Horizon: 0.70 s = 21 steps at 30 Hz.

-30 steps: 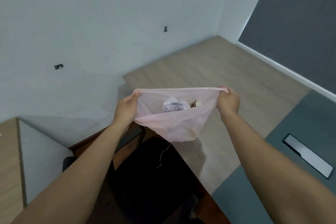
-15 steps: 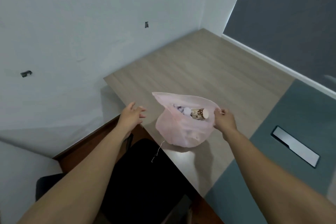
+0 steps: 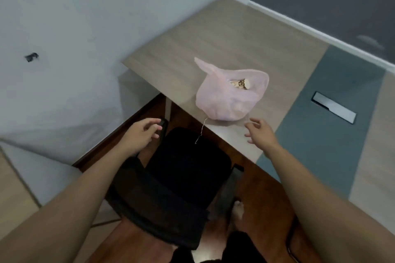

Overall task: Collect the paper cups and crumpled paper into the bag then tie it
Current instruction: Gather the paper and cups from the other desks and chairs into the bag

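A thin pink plastic bag (image 3: 226,100) sits on the wooden table (image 3: 235,34) near its front edge, its mouth loose and one handle sticking up at the left. A patterned paper cup (image 3: 240,83) shows inside the mouth. Other contents are only faint shapes through the plastic. My left hand (image 3: 142,133) hangs over the gap beside the table, fingers relaxed, holding nothing. My right hand (image 3: 259,131) hovers just in front of the bag, fingers spread, apart from it.
A black office chair (image 3: 177,186) stands directly below me against the table edge. A thin white thread (image 3: 201,132) dangles from the table edge. A metal cable hatch (image 3: 333,107) lies in the grey-blue strip at the right. White walls close the left and back.
Both hands held the bag stretched open in the air; the left let go first, then the right. The bag now rests on the table and both hands have pulled back toward me.
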Each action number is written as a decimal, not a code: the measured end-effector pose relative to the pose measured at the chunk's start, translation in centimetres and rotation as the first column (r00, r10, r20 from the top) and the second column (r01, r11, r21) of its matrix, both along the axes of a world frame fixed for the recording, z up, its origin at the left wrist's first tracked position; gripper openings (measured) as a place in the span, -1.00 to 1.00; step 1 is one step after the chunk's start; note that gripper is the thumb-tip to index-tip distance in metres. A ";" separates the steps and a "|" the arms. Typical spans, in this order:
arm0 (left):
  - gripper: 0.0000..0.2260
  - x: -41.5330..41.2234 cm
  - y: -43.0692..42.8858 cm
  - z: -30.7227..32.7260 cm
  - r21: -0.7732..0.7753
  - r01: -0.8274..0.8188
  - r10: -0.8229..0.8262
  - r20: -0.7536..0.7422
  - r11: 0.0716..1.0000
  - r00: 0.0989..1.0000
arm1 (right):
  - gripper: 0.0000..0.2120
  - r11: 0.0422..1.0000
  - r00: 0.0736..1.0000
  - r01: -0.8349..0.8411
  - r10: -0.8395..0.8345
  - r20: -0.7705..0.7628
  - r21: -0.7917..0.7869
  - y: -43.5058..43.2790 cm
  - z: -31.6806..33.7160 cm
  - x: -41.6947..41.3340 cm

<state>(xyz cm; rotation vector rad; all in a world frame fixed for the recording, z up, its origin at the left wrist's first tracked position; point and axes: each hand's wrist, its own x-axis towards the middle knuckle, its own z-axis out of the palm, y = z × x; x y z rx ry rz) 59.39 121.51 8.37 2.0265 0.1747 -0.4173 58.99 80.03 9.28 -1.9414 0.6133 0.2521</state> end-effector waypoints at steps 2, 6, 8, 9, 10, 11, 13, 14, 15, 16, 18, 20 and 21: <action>-0.79 -3.3 2.2 -0.6 0.140 0.122 -0.126 0.024 0.983 0.992 | -0.56 0.999 0.999 -0.037 0.037 -0.005 0.013 2.7 -1.1 -3.4; -0.75 -8.7 4.8 -1.8 0.361 0.290 -0.336 0.069 0.886 0.939 | -0.66 0.986 0.986 -0.166 0.165 -0.038 -0.011 8.0 -3.3 -9.9; -0.76 -10.7 5.6 -2.8 0.424 0.388 -0.441 0.030 0.819 0.897 | -0.66 0.963 0.963 -0.263 0.259 -0.080 -0.052 10.3 -4.1 -13.0; -0.77 -11.4 6.0 -3.4 0.450 0.437 -0.486 -0.007 0.779 0.874 | -0.66 0.949 0.948 -0.309 0.302 -0.103 -0.058 11.5 -4.3 -14.4; -0.76 -11.9 6.4 -3.7 0.473 0.476 -0.517 -0.051 0.741 0.855 | -0.66 0.936 0.933 -0.347 0.339 -0.124 -0.057 12.6 -4.7 -15.6; -0.70 -12.5 7.0 -4.2 0.490 0.507 -0.534 -0.095 0.710 0.840 | -0.67 0.924 0.919 -0.378 0.367 -0.147 -0.056 13.7 -4.9 -16.8; -0.52 -13.9 7.8 -5.0 0.531 0.548 -0.548 -0.176 0.646 0.818 | -0.69 0.910 0.899 -0.413 0.399 -0.179 -0.045 15.8 -5.5 -19.3; -0.46 -14.7 8.1 -5.4 0.576 0.565 -0.559 -0.213 0.591 0.801 | -0.69 0.907 0.894 -0.420 0.407 -0.187 -0.034 16.8 -5.7 -20.6; -0.43 -15.5 8.3 -5.9 0.630 0.572 -0.580 -0.226 0.525 0.782 | -0.70 0.904 0.888 -0.426 0.414 -0.199 -0.021 17.7 -5.9 -21.7; -0.41 -16.1 8.4 -6.5 0.682 0.561 -0.600 -0.220 0.469 0.769 | -0.70 0.901 0.882 -0.433 0.422 -0.208 -0.009 18.6 -6.3 -22.8; -0.40 -16.8 8.2 -7.4 0.751 0.491 -0.615 -0.146 0.441 0.775 | -0.69 0.895 0.873 -0.446 0.434 -0.220 -0.003 20.2 -7.4 -24.6; -0.43 -16.9 8.0 -8.3 0.795 0.421 -0.624 -0.068 0.438 0.778 | -0.65 0.905 0.884 -0.425 0.410 -0.226 -0.021 21.5 -8.6 -26.4; -0.45 -17.0 8.0 -8.6 0.810 0.392 -0.632 -0.034 0.436 0.774 | -0.62 0.909 0.891 -0.413 0.389 -0.232 -0.060 22.2 -9.3 -27.2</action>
